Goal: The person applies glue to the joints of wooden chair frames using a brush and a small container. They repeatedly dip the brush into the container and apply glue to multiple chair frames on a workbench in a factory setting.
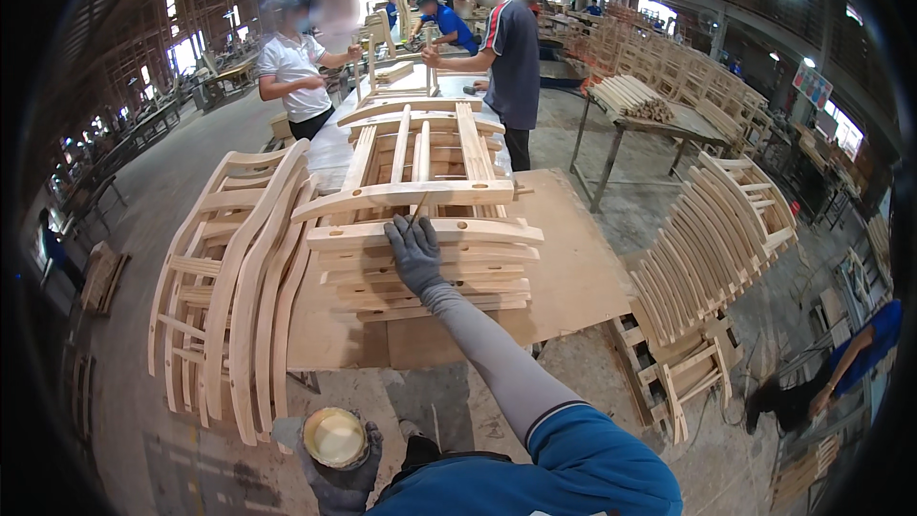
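The left hand [346, 487] cups a tub [311, 432] upright, fingers curled, presumably against spills, while the right hand's [415, 256] fingers seemingly pinch a stick [419, 207] at wooden frames [468, 194].

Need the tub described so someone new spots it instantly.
Find the stack of wooden frames on the brown sheet, then drop toward the picture's bottom edge, left of the wearer's blue shirt. The gray-gloved left hand holds the tub there. Unlike the frames, it's round and open-topped, with cream-coloured contents.
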A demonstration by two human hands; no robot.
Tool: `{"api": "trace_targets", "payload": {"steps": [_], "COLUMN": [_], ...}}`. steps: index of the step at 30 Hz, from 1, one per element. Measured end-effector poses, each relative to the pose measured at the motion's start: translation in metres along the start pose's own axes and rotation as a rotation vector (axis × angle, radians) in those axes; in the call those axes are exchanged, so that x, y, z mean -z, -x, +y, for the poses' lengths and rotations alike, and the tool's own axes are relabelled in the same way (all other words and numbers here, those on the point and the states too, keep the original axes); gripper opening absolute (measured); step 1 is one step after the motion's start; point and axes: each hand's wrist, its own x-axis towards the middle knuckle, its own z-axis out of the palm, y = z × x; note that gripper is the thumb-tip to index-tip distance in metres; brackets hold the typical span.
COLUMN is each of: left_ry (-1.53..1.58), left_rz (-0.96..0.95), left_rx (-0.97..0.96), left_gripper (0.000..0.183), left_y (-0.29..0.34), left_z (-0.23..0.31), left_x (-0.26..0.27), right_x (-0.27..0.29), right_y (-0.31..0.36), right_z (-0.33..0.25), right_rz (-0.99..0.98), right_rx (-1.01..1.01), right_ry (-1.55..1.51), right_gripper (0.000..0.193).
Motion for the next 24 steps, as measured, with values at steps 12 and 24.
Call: {"api": "trace_targets", "payload": {"steps": [12,24], "left_ry": [0.525,0.981], "left_rz": [0.056,0.087], "left_rx": [0.245,0.491], "left_gripper": [0.064,0.058], "left_y": [0.001,0.001], "left_z": [0.013,0.015], "left_x": [-0.001,0.005], "right_x": [0.001,0.001], "right_y": [-0.001,0.001], "right_z": [-0.002,-0.001], "right_rz": [-0.010,-0.029], "right_rx": [0.008,0.018], "right_ry": [-0.057,-0.035], "right_gripper": [0.040,0.041]}}
